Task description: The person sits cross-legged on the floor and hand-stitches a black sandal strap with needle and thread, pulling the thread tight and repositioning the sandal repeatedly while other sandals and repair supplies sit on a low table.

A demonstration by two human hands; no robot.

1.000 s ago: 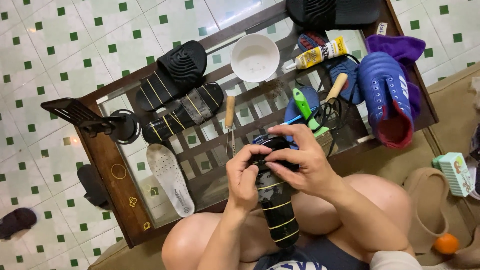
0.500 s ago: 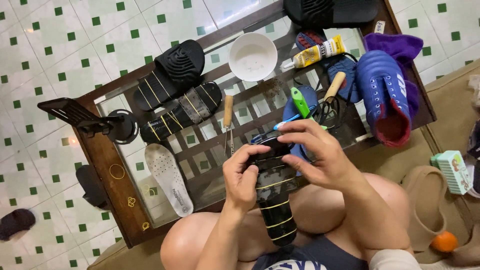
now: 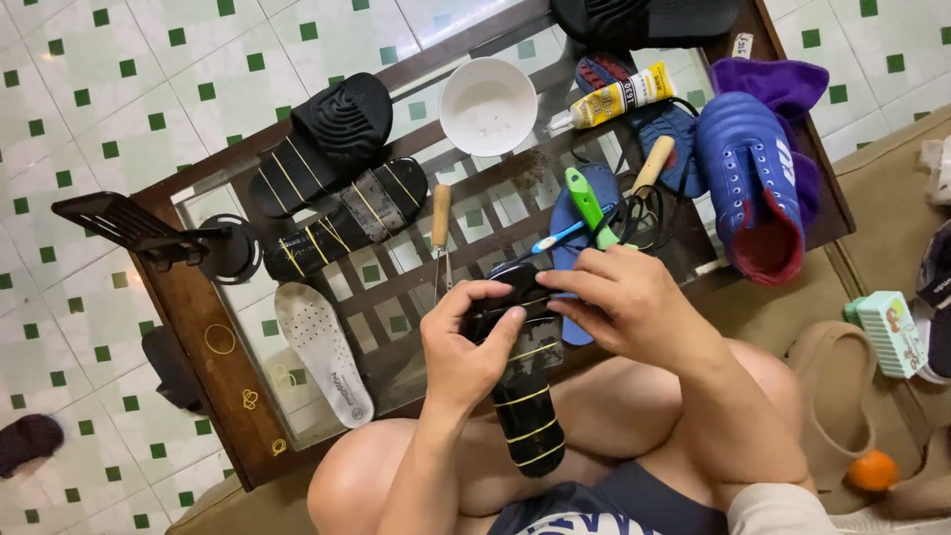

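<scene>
Together, two hands [image 3: 535, 327] around one black sandal [image 3: 525, 406].

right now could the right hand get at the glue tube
Probably yes. The glue tube lies uncovered on the table past the right hand, with only low tools between them, but that hand is gripping the black sandal and would have to let go.
</scene>
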